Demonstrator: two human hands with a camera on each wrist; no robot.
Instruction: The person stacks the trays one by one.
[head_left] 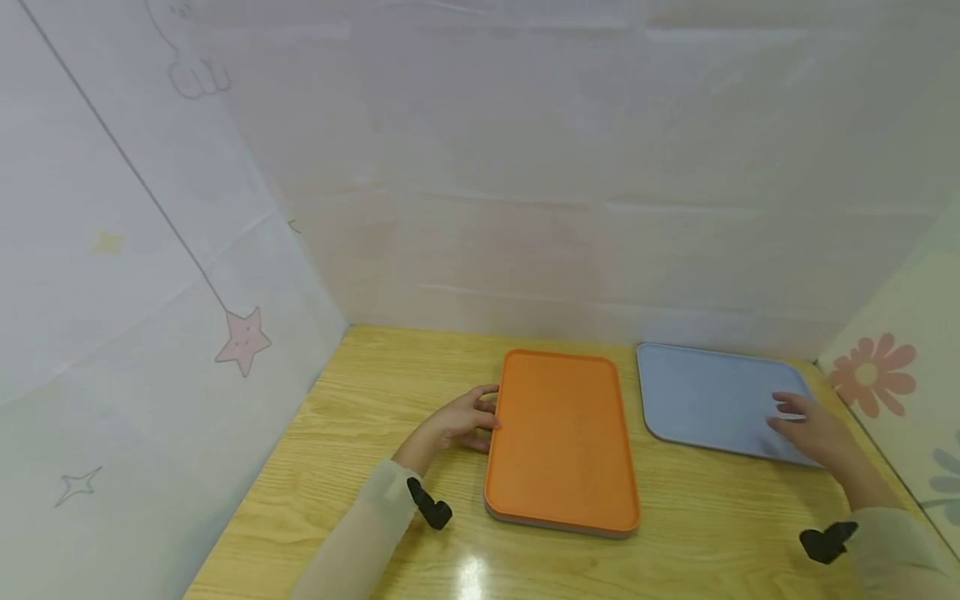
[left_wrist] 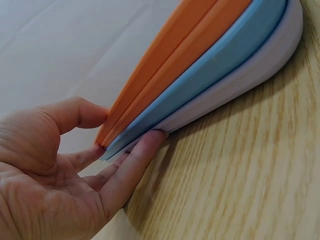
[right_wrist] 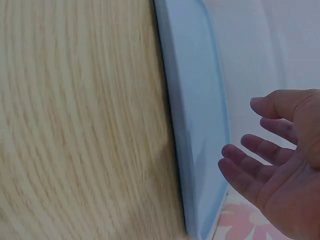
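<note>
A stack of trays lies on the table, with an orange tray (head_left: 562, 437) on top. Seen edge-on in the left wrist view, orange layers sit above a blue tray (left_wrist: 210, 70) and a pale tray (left_wrist: 240, 75) at the bottom. My left hand (head_left: 467, 421) touches the stack's left side with spread fingertips (left_wrist: 152, 137), some at the orange edge and one down by the pale tray. To the right lies a separate light blue tray (head_left: 705, 396). Over that tray's right end is my right hand (head_left: 810, 429), fingers loosely bent and holding nothing.
The wooden table (head_left: 375, 375) runs back to a pale hanging sheet (head_left: 525, 167). A printed sheet (head_left: 150, 333) closes off the left side, another the right. A dark strap device (head_left: 431, 504) sits on the left wrist, a similar strap device (head_left: 827, 542) on the right.
</note>
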